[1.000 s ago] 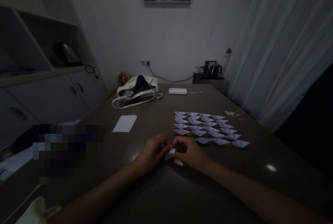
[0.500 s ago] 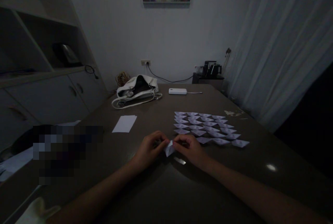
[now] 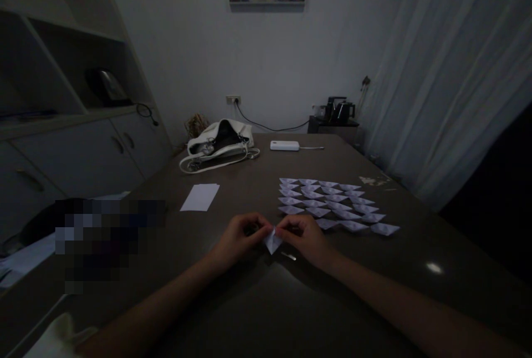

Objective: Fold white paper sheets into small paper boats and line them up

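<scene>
A small folded white paper (image 3: 273, 243) is held up between my two hands, its point facing down toward me. My left hand (image 3: 243, 236) pinches its upper left part between thumb and fingers. Its upper right part is pinched by my right hand (image 3: 305, 237). The fingertips nearly meet at the top of the paper and hide part of it. Just beyond my right hand, several folded paper boats (image 3: 332, 203) stand in rows on the dark table (image 3: 266, 313). Left of them lies a stack of white paper sheets (image 3: 200, 197).
A white handbag (image 3: 220, 144) lies open at the far left of the table. A white power bank (image 3: 285, 146) with a short cable is at the back. Paper scraps (image 3: 372, 182) lie near the right edge. A blurred-out area covers the left side.
Both hands keep their grip on the folded paper. Its lower point has swung slightly and now shows as a more even downward triangle. The view has shifted very slightly.
</scene>
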A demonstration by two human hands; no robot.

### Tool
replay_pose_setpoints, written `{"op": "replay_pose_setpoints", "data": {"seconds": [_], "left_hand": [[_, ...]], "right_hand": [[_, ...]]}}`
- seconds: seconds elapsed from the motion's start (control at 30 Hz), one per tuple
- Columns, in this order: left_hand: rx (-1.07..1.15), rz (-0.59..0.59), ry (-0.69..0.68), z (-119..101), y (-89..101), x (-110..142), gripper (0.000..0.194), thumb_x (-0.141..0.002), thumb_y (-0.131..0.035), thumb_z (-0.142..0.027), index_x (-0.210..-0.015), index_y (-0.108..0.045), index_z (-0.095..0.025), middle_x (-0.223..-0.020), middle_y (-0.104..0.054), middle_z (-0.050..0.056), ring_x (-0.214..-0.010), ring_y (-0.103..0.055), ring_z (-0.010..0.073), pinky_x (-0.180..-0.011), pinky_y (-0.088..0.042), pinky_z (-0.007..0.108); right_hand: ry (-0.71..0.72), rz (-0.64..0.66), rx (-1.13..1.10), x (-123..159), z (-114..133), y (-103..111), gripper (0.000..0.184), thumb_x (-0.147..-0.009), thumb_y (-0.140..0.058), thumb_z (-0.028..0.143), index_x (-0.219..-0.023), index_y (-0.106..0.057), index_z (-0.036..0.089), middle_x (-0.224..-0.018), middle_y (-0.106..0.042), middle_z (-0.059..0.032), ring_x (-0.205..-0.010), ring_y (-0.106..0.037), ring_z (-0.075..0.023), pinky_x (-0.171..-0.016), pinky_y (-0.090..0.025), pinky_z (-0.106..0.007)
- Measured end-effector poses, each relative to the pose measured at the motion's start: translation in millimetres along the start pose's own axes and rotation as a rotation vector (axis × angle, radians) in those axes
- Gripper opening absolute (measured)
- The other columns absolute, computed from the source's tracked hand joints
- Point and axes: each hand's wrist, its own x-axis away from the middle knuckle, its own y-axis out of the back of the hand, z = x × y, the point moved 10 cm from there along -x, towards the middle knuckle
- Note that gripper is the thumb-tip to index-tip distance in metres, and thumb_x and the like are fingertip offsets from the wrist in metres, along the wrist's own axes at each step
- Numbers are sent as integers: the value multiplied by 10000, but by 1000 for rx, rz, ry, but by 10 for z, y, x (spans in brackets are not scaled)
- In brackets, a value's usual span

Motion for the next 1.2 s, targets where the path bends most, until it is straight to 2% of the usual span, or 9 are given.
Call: {"op": "replay_pose_setpoints", "data": {"seconds": [0.23,0.63,0.8,0.87,1.0,1.2], "left_hand": [[-123,-99,-40,-52,91,10,207,-811,-581,-319,-726,-627,-136,-698,-646,29,-689,-597,163,-648,-457,255],[-14,-30,-42,-36,15,-1,208,-820,-584,-331,-775,-633,-134,-713,-639,33,-652,-587,148,-589,-451,231],[-9,-120,-60,-29,106,3,206,-818,-598,-332,-764,-637,-137,-707,-636,26,-674,-596,153,-610,-463,237],[-7,-149,-70,-38,137,5,206,-819,-598,-332,-765,-638,-138,-723,-644,30,-690,-600,157,-629,-470,245],[-37,-105,-91,-91,103,4,197,-823,-602,-311,-770,-651,-128,-745,-651,45,-719,-608,169,-678,-480,273],[-43,-73,-208,-195,78,20,180,-833,-611,-280,-766,-682,-130,-829,-612,60,-802,-600,170,-718,-483,275]], "right_hand": [[-24,-5,10,-1,-32,4,215,-819,-636,382,-801,-675,171,-710,-641,-22,-638,-588,-144,-583,-436,-249],[12,16,66,13,34,-28,114,-802,-646,284,-789,-640,171,-691,-626,-6,-633,-579,-129,-578,-440,-241],[-15,-65,0,11,-2,32,204,-814,-634,356,-916,-595,184,-794,-628,-23,-692,-601,-144,-593,-472,-251],[-42,-55,-11,17,-19,14,234,-829,-615,368,-959,-587,176,-793,-627,-32,-691,-601,-147,-583,-470,-252],[-44,56,-7,31,7,-97,253,-826,-626,350,-1002,-601,169,-794,-634,-38,-692,-598,-145,-599,-465,-254],[-29,33,-19,18,2,-63,287,-794,-663,316,-1029,-594,167,-836,-644,-45,-727,-604,-151,-624,-466,-259]]}}
